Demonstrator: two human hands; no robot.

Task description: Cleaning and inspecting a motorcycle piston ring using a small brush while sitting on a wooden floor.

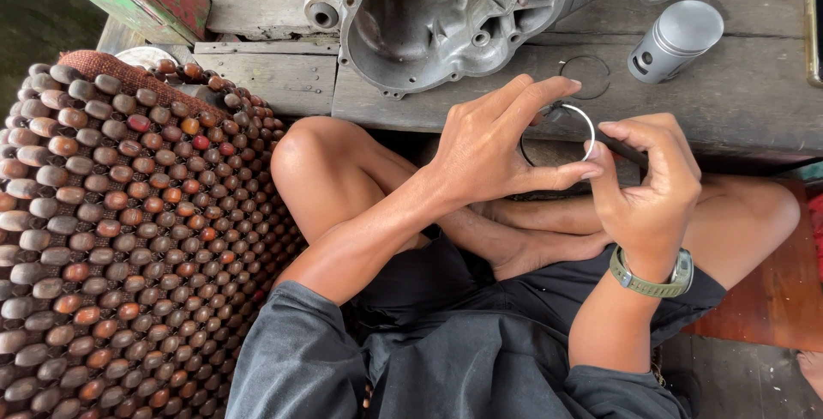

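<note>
Both hands [557, 166] raised, pinching metal ring [586, 127]

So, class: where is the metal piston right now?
In the head view, the metal piston lies on its side on the wooden bench, upper right, beside the engine casing and above the hands.

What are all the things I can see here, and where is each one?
Grey cast-metal engine casing: one, on the bench, top centre.
Silver metal piston: one, on the bench, top right.
Thin dark wire ring: one, flat on the bench beside the piston.
Weathered grey wooden bench: one, across the top.
Brown wooden-bead seat mat: one, left.
Thin silver metal ring: one, pinched between both hands.
Green wristwatch: one, right wrist.
Left hand: on the ring.
Right hand: on the ring.
</note>
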